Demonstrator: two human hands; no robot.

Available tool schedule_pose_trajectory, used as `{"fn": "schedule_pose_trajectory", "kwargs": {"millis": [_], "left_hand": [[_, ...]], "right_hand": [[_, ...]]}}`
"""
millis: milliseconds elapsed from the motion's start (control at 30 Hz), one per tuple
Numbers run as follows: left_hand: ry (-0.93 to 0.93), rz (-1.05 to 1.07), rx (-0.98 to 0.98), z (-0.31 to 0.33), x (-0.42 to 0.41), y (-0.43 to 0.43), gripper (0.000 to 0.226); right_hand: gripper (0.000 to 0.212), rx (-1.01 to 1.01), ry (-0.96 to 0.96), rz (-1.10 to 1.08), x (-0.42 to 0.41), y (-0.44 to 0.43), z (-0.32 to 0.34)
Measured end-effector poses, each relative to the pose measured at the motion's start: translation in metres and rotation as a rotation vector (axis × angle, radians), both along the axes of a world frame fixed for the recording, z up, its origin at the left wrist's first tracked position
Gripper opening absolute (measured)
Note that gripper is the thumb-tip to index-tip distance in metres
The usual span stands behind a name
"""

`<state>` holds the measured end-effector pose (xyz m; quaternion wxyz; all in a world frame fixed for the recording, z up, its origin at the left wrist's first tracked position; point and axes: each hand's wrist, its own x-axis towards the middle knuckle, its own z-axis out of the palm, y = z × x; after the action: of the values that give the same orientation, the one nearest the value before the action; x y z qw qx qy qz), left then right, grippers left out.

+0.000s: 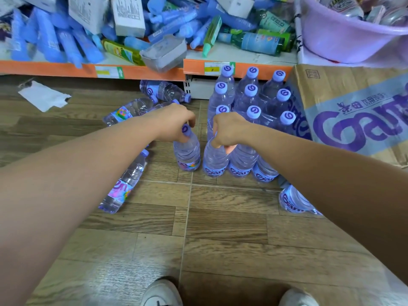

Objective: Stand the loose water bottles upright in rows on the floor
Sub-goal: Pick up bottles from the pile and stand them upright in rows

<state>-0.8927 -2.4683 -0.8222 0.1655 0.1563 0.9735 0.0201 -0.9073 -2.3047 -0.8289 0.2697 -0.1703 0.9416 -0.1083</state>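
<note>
The left hand (174,122) pinches the loose bottle (187,154) by its cap, just left of the rows (251,93), while the right hand (229,131) grips the corner bottle (215,161) by its neck, so best slide the loose one flush against it, both plumb on the floor (220,217).

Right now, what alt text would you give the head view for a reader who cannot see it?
The person's left hand grips the cap end of a lone upright bottle, while the right hand grips the front-left bottle of a block of upright bottles. Loose bottles lie on their sides on the floor to the left; a cardboard box stands right.
</note>
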Motion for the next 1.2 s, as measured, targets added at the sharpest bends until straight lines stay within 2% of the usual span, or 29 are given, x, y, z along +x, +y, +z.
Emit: {"fn": "schedule_pose_trajectory", "kwargs": {"millis": [100, 200, 267, 333, 433, 533, 600, 700, 767, 967, 1200], "left_hand": [[0.004, -0.002, -0.015, -0.001, -0.003, -0.002, 0.029], [0.006, 0.027, -0.011, 0.0, -0.01, -0.005, 0.028], [0.008, 0.048, -0.005, 0.003, -0.017, -0.008, 0.029], [0.031, 0.044, 0.006, 0.005, -0.028, -0.012, 0.026], [0.066, 0.029, 0.022, 0.007, -0.048, -0.017, 0.016], [0.088, 0.012, 0.019, 0.01, -0.068, -0.013, 0.01], [0.106, 0.02, 0.021, 0.008, -0.085, -0.011, 0.01], [0.152, 0.021, 0.017, -0.002, -0.115, -0.014, 0.026], [0.17, 0.016, -0.006, -0.008, -0.135, -0.014, 0.026], [0.166, 0.02, -0.081, -0.015, -0.176, 0.004, 0.019], [0.174, 0.06, -0.047, -0.015, -0.192, 0.018, 0.035]], "right_hand": [[0.018, 0.008, -0.033, 0.032, 0.0, -0.003, 0.006], [0.044, 0.074, -0.058, 0.1, -0.003, -0.009, 0.017], [0.049, 0.132, -0.059, 0.122, -0.011, -0.011, 0.023], [0.046, 0.126, 0.062, 0.093, -0.024, -0.013, 0.028], [0.024, -0.072, 0.394, -0.052, -0.049, -0.016, 0.032], [0.022, -0.149, 0.547, -0.122, -0.069, -0.016, 0.028], [0.025, -0.156, 0.561, -0.096, -0.081, -0.012, 0.019], [0.037, -0.144, 0.511, -0.091, -0.094, -0.001, 0.007], [0.042, -0.114, 0.472, -0.118, -0.104, 0.006, 0.002], [0.05, -0.077, 0.431, -0.061, -0.121, 0.016, -0.003], [0.051, -0.086, 0.406, -0.043, -0.131, 0.017, -0.012]]}}
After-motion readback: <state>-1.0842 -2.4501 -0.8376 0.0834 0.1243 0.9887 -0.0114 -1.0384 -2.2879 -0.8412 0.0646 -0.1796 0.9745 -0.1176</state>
